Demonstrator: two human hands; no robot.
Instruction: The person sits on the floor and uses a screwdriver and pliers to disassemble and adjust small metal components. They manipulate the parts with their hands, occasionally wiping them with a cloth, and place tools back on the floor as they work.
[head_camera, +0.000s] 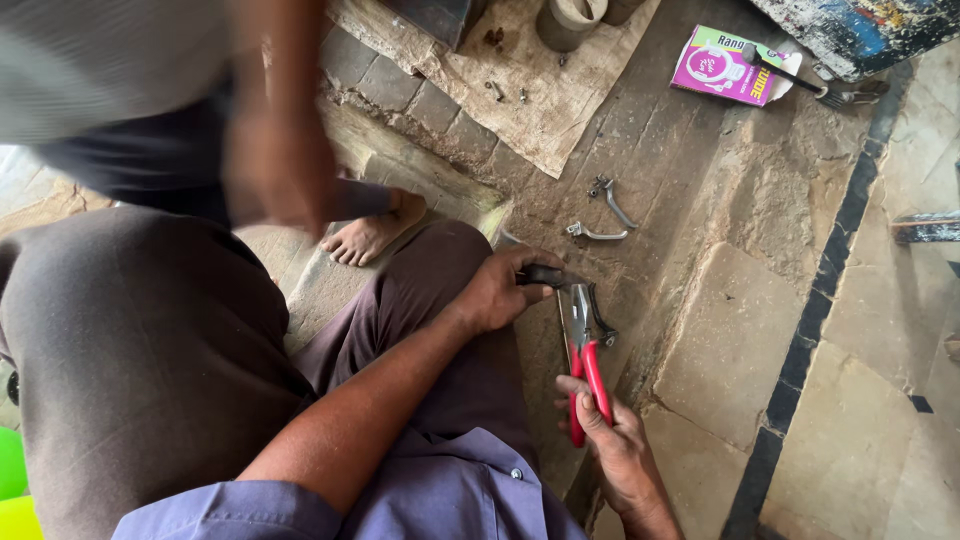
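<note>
Two hands work a small metal part with pliers, low over a stone floor.

The right hand (615, 440) is clenched around the red-handled steel pliers (583, 360), whose nose meets a dark curved metal lever (600, 312). The left hand (500, 290) grips the black-sleeved end of that lever (545, 275). Two loose silver levers (603, 215) lie nearby on the floor; a blurred person stands beside a bare foot (365, 235).
</note>
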